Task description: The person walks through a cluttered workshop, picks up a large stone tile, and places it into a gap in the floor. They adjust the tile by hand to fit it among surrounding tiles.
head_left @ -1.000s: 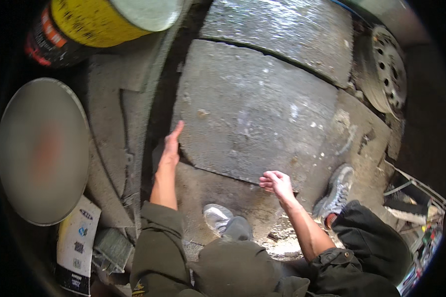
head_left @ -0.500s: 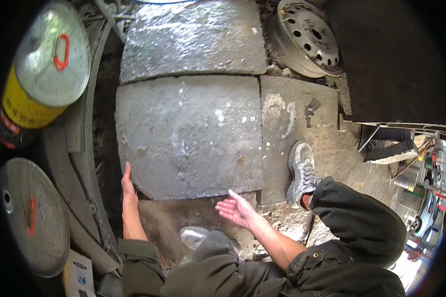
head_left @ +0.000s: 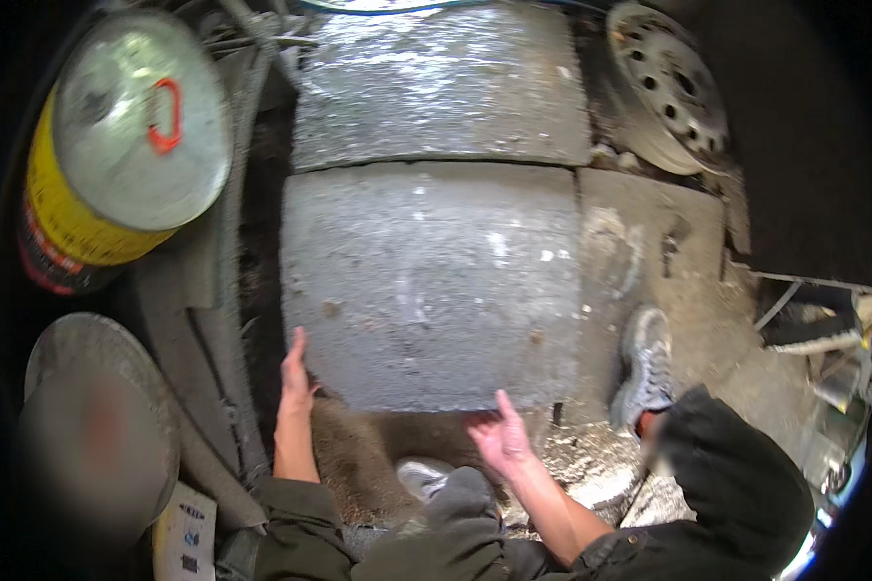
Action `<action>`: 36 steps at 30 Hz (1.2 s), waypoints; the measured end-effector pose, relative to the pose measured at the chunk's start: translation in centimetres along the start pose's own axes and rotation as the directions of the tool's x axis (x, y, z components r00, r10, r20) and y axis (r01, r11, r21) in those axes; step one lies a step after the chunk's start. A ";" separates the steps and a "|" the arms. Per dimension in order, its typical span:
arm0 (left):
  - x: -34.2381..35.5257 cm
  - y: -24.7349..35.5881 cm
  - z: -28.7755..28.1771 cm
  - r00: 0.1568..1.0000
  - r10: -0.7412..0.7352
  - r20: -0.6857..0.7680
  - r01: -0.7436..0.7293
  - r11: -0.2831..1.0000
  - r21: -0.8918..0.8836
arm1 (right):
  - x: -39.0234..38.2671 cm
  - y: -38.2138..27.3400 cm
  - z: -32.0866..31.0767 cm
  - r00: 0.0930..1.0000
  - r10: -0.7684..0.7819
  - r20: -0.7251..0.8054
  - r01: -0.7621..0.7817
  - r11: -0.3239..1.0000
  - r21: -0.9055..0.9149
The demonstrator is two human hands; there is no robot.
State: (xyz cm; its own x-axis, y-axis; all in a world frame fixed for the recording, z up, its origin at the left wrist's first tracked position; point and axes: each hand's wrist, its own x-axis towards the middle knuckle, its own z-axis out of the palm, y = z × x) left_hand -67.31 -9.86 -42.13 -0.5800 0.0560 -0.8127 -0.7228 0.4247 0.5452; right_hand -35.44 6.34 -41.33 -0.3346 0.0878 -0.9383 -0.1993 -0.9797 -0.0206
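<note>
A square grey concrete slab (head_left: pixel 426 281) lies in front of me, its near edge above rougher ground. My left hand (head_left: pixel 295 378) grips the slab's lower left corner, fingers along the side edge. My right hand (head_left: pixel 499 441) is turned palm up at the near edge, thumb at the rim and fingertips partly hidden beneath it. A second slab (head_left: pixel 436 87) lies beyond the first, and a floor slab (head_left: pixel 649 242) is beside it on the right. My grey shoes (head_left: pixel 641 368) show on either side of my right forearm.
A yellow drum with red handle (head_left: pixel 136 126) stands at upper left, a metal lid or drum (head_left: pixel 140 407) at lower left. A dark gap runs along the slab's left side. A steel wheel rim (head_left: pixel 664 82) sits at upper right, with metal clutter (head_left: pixel 804 320) farther right.
My right hand has turned palm up and moved against the slab's near edge. My left hand stays on the left edge. My view has shifted, straightening the slabs in frame.
</note>
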 end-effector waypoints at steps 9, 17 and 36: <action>-1.8 2.1 0.6 0.999 -0.001 0.037 0.001 1.000 -0.005 | -0.3 -2.0 1.2 0.986 -0.165 -0.040 0.169 0.950 0.262; -2.7 2.5 0.6 0.998 -0.056 0.011 0.055 0.996 0.073 | -2.3 -3.7 2.2 0.984 -0.162 -0.078 0.168 0.983 0.076; -2.9 -4.1 -4.7 0.996 0.053 -0.066 -0.084 0.683 -0.725 | -11.9 -4.2 6.2 0.956 -0.283 -0.071 0.277 0.957 -0.091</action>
State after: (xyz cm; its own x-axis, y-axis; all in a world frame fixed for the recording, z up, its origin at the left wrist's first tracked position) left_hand -64.44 -15.96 -41.01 -0.6409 0.0191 -0.7674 -0.7176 -0.3697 0.5902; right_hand -36.31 10.49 -27.94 -0.1982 0.3486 -0.9161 -0.1998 -0.9294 -0.3104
